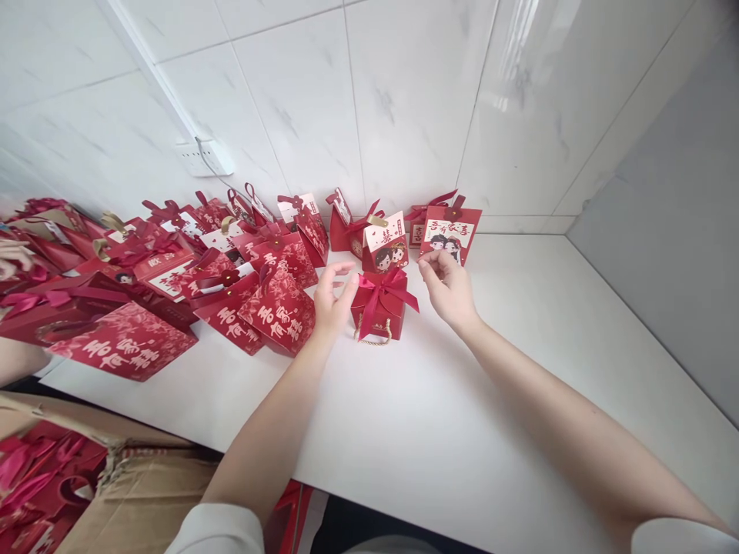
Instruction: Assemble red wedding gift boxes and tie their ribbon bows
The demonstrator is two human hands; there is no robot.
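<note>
A small red gift box (378, 317) stands on the white table with a dark-red ribbon bow (382, 290) on top and a twisted gold cord handle on its front. My left hand (335, 300) is just left of it, thumb and fingers apart and curved toward the bow. On the other side, my right hand (449, 288) hovers with bent fingers, holding nothing I can see. Its fingertips overlap the lower edge of a red box with a cartoon couple (447, 231) behind; whether they touch it, I cannot tell. Another couple-printed box (388, 245) stands directly behind the bowed one.
Many red gift boxes (277, 308) crowd the left of the white table (519, 431). A cardboard carton (150, 500) holding more red boxes stands below its front edge. At the far left, another person's hand (15, 258) shows. A tiled wall (404, 100) with a socket (205, 158) runs behind.
</note>
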